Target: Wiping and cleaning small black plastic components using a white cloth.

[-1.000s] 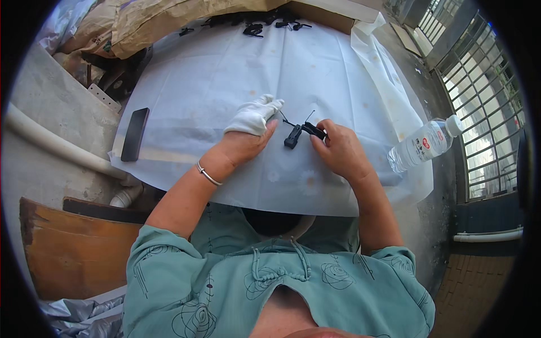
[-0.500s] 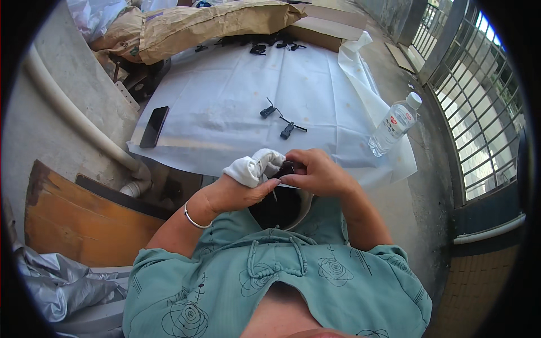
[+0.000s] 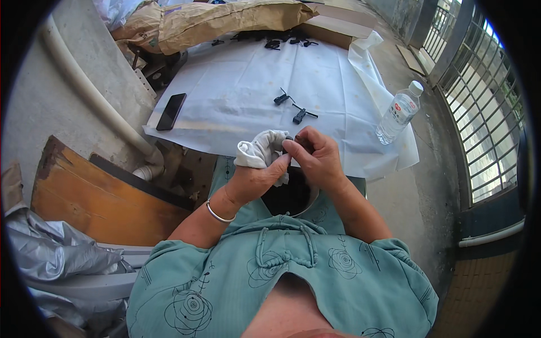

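My left hand (image 3: 256,179), with a bangle at its wrist, is closed, and a bunched white cloth (image 3: 260,150) covers most of its fingers. Whether the cloth is a loose rag or a rolled glove I cannot tell. Against it, my right hand (image 3: 318,160) pinches a small dark piece (image 3: 286,144), mostly hidden by the fingers of both hands. Below them, between my knees, sits a round pail (image 3: 313,198) with a dark inside. Just beyond my hands, two small black parts with thin arms, one nearer (image 3: 299,117) and one farther (image 3: 281,99), lie on the white sheet.
A white sheet (image 3: 225,84) covers the work surface. On it are a phone (image 3: 171,112) at left, a water bottle (image 3: 399,114) at right and a heap of black parts (image 3: 273,43) at the back. Behind stand a brown paper sack (image 3: 225,25) and a cardboard box (image 3: 332,28).
Both hands have risen slightly away from my body, still together. The dark piece has become more hidden between the fingers. The whole view has shifted a little.
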The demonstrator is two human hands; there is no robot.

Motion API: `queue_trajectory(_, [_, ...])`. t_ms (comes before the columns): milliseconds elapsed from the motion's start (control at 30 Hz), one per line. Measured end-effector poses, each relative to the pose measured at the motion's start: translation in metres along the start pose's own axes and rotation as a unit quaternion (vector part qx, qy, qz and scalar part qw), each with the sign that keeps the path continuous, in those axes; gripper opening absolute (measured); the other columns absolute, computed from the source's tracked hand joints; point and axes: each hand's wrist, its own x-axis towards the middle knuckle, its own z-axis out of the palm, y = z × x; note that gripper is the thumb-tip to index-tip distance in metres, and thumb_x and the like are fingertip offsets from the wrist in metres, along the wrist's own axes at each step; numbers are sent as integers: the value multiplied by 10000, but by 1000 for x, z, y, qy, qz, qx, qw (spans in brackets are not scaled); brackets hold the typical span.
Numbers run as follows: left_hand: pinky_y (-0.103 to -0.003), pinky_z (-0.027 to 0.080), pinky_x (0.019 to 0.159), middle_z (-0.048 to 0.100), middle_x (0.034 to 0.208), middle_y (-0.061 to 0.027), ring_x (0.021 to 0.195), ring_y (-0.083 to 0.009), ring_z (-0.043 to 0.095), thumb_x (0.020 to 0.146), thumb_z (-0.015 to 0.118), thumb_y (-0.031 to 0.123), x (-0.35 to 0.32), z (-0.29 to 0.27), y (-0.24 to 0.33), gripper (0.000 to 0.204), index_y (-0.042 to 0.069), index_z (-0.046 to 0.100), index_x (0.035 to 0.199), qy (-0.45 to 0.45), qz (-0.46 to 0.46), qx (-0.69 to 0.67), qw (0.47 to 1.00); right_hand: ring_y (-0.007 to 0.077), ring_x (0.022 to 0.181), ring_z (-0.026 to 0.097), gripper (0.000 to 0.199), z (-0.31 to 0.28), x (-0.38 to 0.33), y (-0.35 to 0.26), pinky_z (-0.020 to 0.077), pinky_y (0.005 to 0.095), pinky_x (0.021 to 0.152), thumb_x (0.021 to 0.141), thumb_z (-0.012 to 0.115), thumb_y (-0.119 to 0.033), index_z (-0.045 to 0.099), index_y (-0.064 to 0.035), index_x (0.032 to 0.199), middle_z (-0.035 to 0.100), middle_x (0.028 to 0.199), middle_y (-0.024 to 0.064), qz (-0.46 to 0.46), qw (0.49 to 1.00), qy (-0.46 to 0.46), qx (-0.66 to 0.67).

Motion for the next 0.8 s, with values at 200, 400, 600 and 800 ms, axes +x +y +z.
queue_trajectory(200, [-200, 456, 493, 558, 847, -25, 618, -36, 500, 854, 524, 22, 0, -3, -8, 271, -17, 472, 1116, 81, 21, 62, 995, 165, 556, 450, 230, -4, -1, 3, 388, 320, 525, 894, 515, -188, 528, 13, 784, 504, 637, 111, -50, 992, -103, -59])
queue_trajectory(400, [-215, 480, 610, 571, 875, -41, 697, -81, 542, 849, 530, 15, -4, -3, -17, 310, -14, 477, 1153, 89, 122, 262, 953, 70, 644, 460, 227, 2, -5, 6, 405, 265, 578, 917, 494, -172, 540, 13, 794, 570, 706, 54, 92, 980, -174, -24])
queue_trajectory(600, [-279, 476, 754, 589, 901, -113, 801, -183, 576, 798, 574, 9, -3, -7, -21, 343, -38, 489, 1127, 58, 232, 489, 839, 56, 656, 446, 244, 16, -19, 33, 396, 248, 576, 937, 455, -175, 561, 15, 828, 551, 730, -19, 147, 963, -146, 174])
queue_trajectory(800, [-247, 449, 713, 525, 857, -52, 761, -140, 512, 872, 525, 53, 4, -18, -21, 285, -3, 417, 1130, 86, 69, 122, 986, 158, 571, 526, 146, -9, -5, 6, 432, 291, 558, 851, 551, -130, 601, 1, 811, 556, 646, 98, 74, 972, -189, -119])
